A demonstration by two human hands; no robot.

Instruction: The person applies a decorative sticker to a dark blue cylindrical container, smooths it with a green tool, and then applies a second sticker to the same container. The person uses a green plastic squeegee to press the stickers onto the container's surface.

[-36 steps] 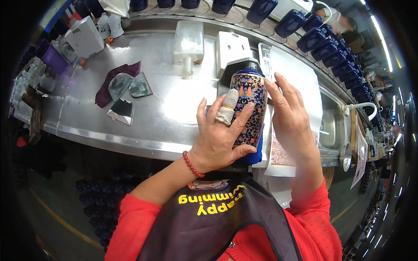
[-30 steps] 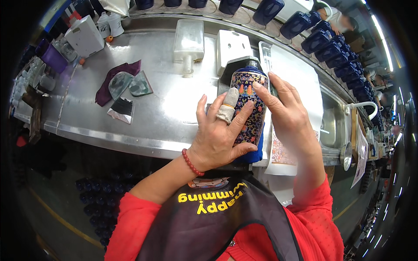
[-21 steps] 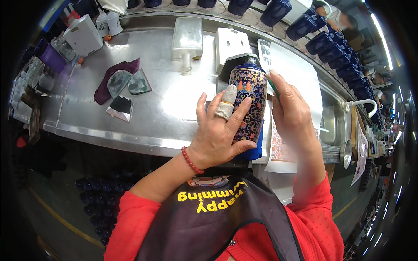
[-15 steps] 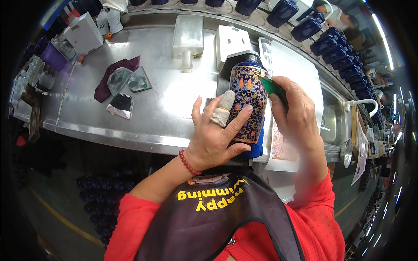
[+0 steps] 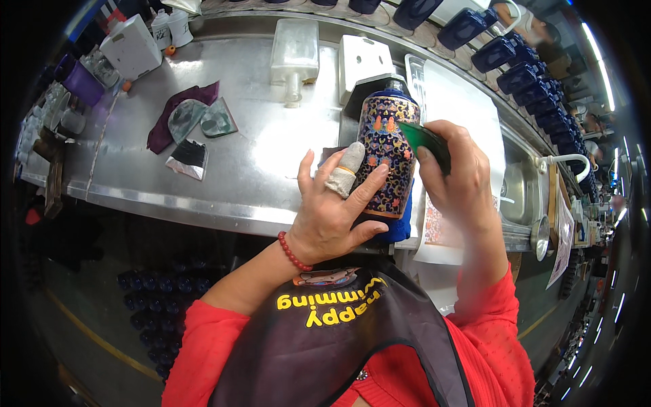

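Tilted into view since the earliest frame, a green scraper (image 5: pixel 422 140) sits pinched in the right hand (image 5: pixel 458 169), its corner over the patterned blue bottle (image 5: pixel 392 148), which lies neck-away by the near edge of the tabletop (image 5: pixel 251 129), while the left hand (image 5: pixel 331 216), unclenched, rests spread-fingered on its left side.

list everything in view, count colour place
patterned bottle: one, multicoloured, centre
flat tool: one, green, right of centre
bench: one, silver, across middle
clear bottle: one, colourless, top centre
blue bottles: many, dark blue, beyond bench
blocks: two, white, on bench
purple cloth: one, purple, bench left
cup: one, purple, far left
paper: at least one, white, right
sink: one, silver, right
apron: one, dark, bottom centre
left hand: one, grey finger cover, on patterned bottle
right hand: one, holding flat tool
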